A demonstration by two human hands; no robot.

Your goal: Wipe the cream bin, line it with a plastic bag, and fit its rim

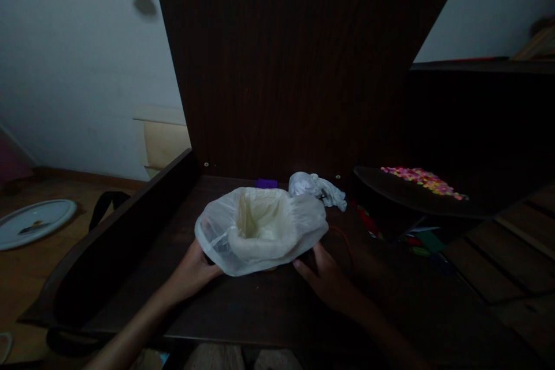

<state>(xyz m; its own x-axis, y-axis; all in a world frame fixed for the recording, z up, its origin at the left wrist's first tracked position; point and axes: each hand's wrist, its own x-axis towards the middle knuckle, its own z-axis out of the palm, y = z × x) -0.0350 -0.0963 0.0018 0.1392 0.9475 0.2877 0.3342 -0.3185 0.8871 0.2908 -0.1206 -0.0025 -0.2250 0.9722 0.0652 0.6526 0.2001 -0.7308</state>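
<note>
A container lined with a translucent white plastic bag (262,231) stands on the dark wooden desk (243,312), the bag's edge folded out and hanging around the rim. My left hand (195,269) is at its left side, fingers curled and partly hidden under the bag's edge. On the right side, my right hand (321,277) holds it too, thumb toward me and the other fingertips hidden beneath the plastic. Behind the container lies a crumpled white plastic bag (314,188), with a small purple item (266,184) to its left.
A raised board (125,231) edges the desk at the left. On the right, a dark corner shelf (377,185) bears a string of pink and yellow pieces (427,180), with colourful packets (429,241) below. An oval white lid (39,222) lies on the floor.
</note>
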